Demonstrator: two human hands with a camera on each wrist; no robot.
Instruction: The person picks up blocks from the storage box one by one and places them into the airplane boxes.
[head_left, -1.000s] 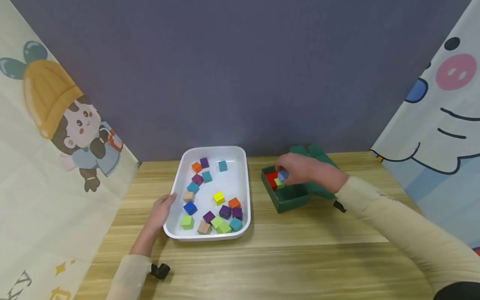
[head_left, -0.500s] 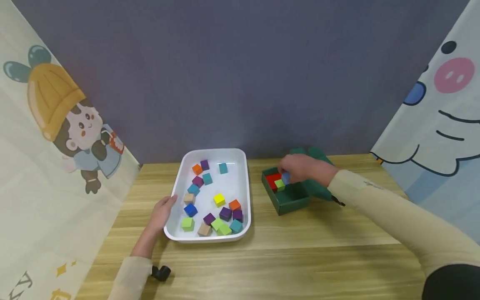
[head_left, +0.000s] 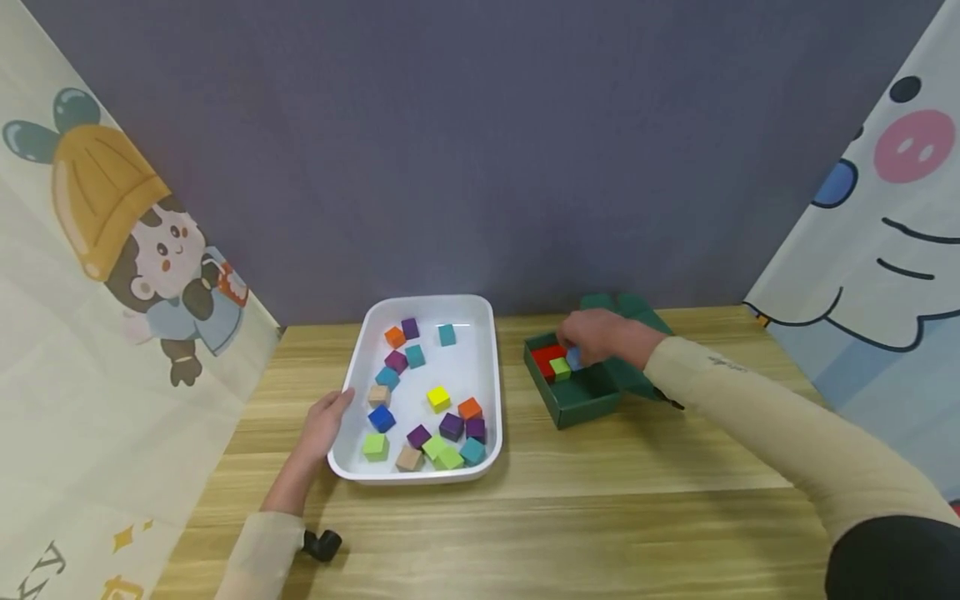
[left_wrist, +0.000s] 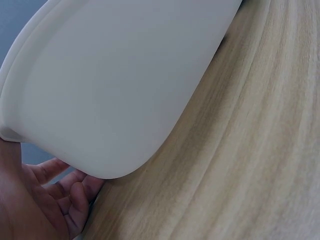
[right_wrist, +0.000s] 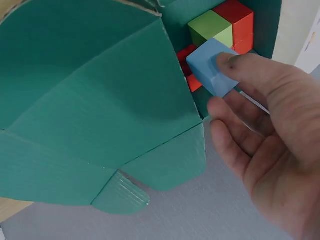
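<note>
My left hand (head_left: 322, 427) grips the left side of a white plastic tray (head_left: 495, 375), with the thumb at the rim. In the left wrist view, its fingers (left_wrist: 77, 202) curl beside the tray's outer wall (left_wrist: 115, 90). Between the thumb and fingers of my right hand (head_left: 603, 337) is a light blue cube (right_wrist: 210, 65), pinched over a small green cardboard box (head_left: 588, 411). Just beside that cube, a lime green cube (right_wrist: 212, 27) and several red cubes (right_wrist: 237, 17) fill one end of the box. The right hand hides the box's far corner.
Several loose cubes lie scattered in the tray, among them a yellow cube (head_left: 438, 399) and a dark blue cube (head_left: 382, 418). The box's open lid (right_wrist: 115, 90) leans to its right. A grey wall panel (head_left: 480, 167) rises behind the wooden table (head_left: 570, 533).
My right hand has moved slightly right and lower with the light blue cube, uncovering more of the lime green cube. The left hand and tray stay put.
</note>
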